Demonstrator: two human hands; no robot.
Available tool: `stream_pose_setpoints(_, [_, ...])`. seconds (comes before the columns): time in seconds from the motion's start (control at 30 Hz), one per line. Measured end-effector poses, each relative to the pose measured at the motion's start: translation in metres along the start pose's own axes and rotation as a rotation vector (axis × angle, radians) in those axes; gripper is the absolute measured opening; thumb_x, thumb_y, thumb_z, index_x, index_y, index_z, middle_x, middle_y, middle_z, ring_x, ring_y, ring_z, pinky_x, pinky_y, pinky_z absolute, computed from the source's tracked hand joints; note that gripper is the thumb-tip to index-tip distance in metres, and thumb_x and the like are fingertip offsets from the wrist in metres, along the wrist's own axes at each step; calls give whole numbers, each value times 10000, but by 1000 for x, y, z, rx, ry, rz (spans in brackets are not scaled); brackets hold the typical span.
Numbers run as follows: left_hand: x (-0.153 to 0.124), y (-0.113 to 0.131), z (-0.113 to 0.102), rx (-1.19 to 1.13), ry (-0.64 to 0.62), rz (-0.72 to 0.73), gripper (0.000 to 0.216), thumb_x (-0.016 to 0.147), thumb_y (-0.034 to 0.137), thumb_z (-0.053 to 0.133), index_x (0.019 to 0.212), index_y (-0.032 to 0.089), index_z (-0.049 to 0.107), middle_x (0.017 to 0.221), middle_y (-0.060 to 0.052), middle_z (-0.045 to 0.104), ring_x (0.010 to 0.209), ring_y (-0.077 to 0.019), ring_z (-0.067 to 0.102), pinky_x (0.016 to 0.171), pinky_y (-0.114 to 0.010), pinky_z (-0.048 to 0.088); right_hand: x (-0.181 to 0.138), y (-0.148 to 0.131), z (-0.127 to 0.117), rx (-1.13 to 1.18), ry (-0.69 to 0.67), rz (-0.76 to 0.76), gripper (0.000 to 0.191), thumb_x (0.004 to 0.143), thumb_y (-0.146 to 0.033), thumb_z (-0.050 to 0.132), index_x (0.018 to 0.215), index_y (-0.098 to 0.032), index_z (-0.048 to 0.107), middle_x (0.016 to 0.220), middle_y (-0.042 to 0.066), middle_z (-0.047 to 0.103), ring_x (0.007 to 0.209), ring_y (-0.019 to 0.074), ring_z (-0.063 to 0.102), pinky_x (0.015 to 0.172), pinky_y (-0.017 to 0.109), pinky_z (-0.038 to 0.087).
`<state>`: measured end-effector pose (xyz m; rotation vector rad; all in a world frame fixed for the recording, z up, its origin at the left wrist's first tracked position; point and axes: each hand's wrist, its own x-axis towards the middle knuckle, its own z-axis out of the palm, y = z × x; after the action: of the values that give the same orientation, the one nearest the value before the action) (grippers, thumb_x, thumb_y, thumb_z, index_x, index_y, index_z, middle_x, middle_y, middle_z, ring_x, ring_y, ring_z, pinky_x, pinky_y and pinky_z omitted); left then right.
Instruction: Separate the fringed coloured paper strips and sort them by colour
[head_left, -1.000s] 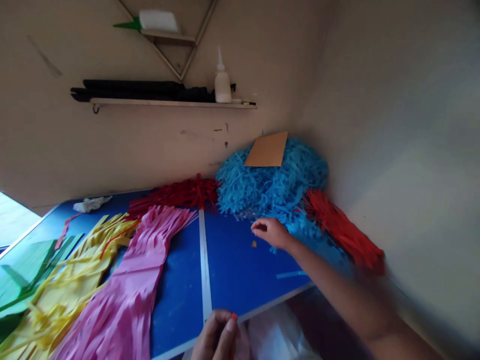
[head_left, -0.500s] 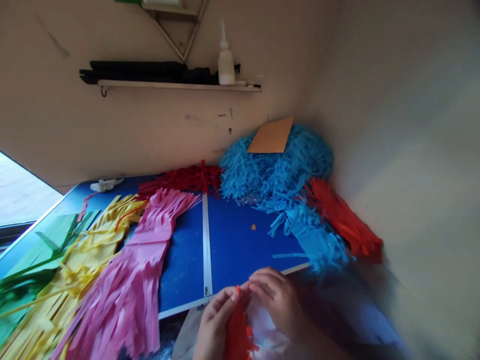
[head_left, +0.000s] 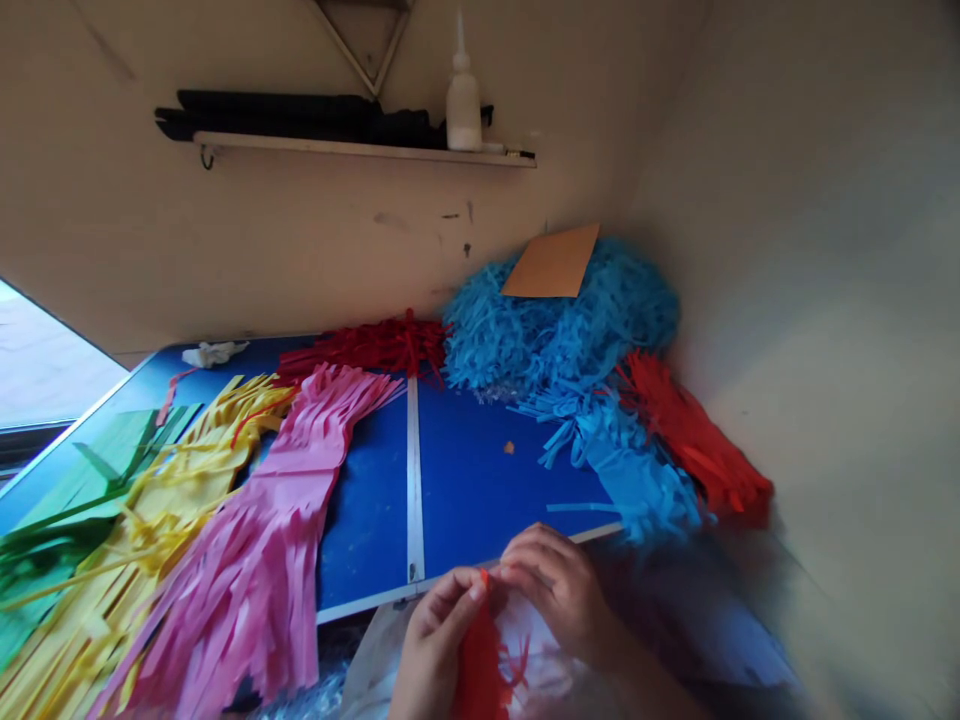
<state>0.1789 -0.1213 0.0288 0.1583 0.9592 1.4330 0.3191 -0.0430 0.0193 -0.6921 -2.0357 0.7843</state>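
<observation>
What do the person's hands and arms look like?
The left hand and right hand are both bare, with nothing that I can see worn on the fingers. Each has a thumb and slim fingers. The right forearm has no sleeve on the part that shows, though it gets dim and blurry near the bottom. The left forearm is mostly out of view.

Blue table [head_left: 480, 505], pale-edged. On it we log green fringe [head_left: 101, 475], yellow fringe [head_left: 187, 490] and pink fringe [head_left: 292, 490] to the left, crimson fringe [head_left: 367, 346] along the back, blue heap [head_left: 555, 335] in the far corner, brown scrap [head_left: 509, 447] before it. On the shelf [head_left: 337, 147] we note black bundle [head_left: 277, 115], white bottle [head_left: 463, 112].
</observation>
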Motion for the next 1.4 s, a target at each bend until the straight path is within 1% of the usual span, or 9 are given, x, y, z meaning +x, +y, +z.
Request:
stream_pose_setpoints(0.17, [-7, -1, 4, 68, 14, 45, 301, 618, 384, 870, 710, 168, 681, 771, -35, 710, 672, -136, 632, 673, -225, 504, -3, 2, 4, 112, 53, 12, 60, 958, -216, 621, 932, -225, 675, 881, 22, 677, 861, 161, 620, 796, 263, 490])
stream_pose_setpoints(0.27, [-5, -1, 1, 183, -14, 119, 307, 644, 444, 841, 722, 182, 701, 805, -54, 736, 719, -176, 664, 719, -268, 536, -8, 4, 7, 301, 108, 123, 78, 952, -231, 617, 898, -232, 672, 853, 11, 664, 821, 154, 616, 756, 249, 489])
stream_pose_setpoints(0.5, [6, 14, -18, 1031, -122, 703, 129, 877, 327, 640, 871, 246, 740, 770, -7, 741, 683, -134, 680, 628, -186, 517, -13, -1, 14, 569, 142, 349, 166, 916, -310, 649, 793, -202, 680, 774, 11, 637, 736, 148, 589, 694, 236, 469])
stream_pose_setpoints(0.6, [5, 16, -19, 1168, -140, 862, 100, 903, 251, 601, 891, 251, 700, 742, 21, 717, 645, -106, 664, 600, -170, 503, -11, -5, 15, 566, 132, 347, 146, 903, -298, 663, 795, -204, 695, 776, 12, 655, 738, 153, 603, 697, 238, 475])
stream_pose_setpoints(0.87, [3, 15, -19, 1408, -89, 1088, 105, 913, 207, 566, 888, 246, 660, 723, 25, 683, 605, -114, 647, 567, -202, 497, -13, -8, 17, 472, 125, 296, 92, 912, -242, 657, 845, -233, 720, 810, 9, 676, 772, 154, 631, 719, 238, 491])
stream_pose_setpoints(1.07, [1, 10, -21, 1499, -60, 1128, 112, 932, 239, 550, 950, 258, 659, 792, 7, 729, 681, -145, 696, 619, -230, 537, -17, -7, 15, 409, 59, 255, 81, 925, -210, 636, 909, -231, 712, 868, 23, 672, 822, 161, 637, 760, 252, 498])
stream_pose_setpoints(1.2, [-5, 17, -22, 1447, -89, 1043, 126, 910, 294, 610, 1018, 250, 656, 898, -23, 760, 780, -153, 723, 693, -217, 567, -18, -4, 14, 447, 86, 286, 58, 906, -227, 667, 876, -228, 716, 839, 21, 683, 793, 163, 642, 737, 250, 502])
stream_pose_setpoints(1.3, [-7, 21, -24, 1410, -141, 1014, 75, 904, 247, 617, 952, 252, 673, 877, -16, 753, 779, -139, 714, 699, -201, 567, -21, -4, 16, 468, 90, 336, 44, 894, -257, 683, 876, -230, 713, 824, 17, 693, 785, 166, 648, 748, 254, 507])
stream_pose_setpoints(1.4, [-5, 20, -26, 1362, -123, 1097, 103, 894, 181, 613, 934, 247, 682, 833, -5, 750, 754, -133, 704, 709, -206, 565, -23, -5, 19, 513, 95, 412, 114, 857, -298, 730, 945, -233, 699, 835, 16, 705, 813, 176, 657, 804, 274, 514])
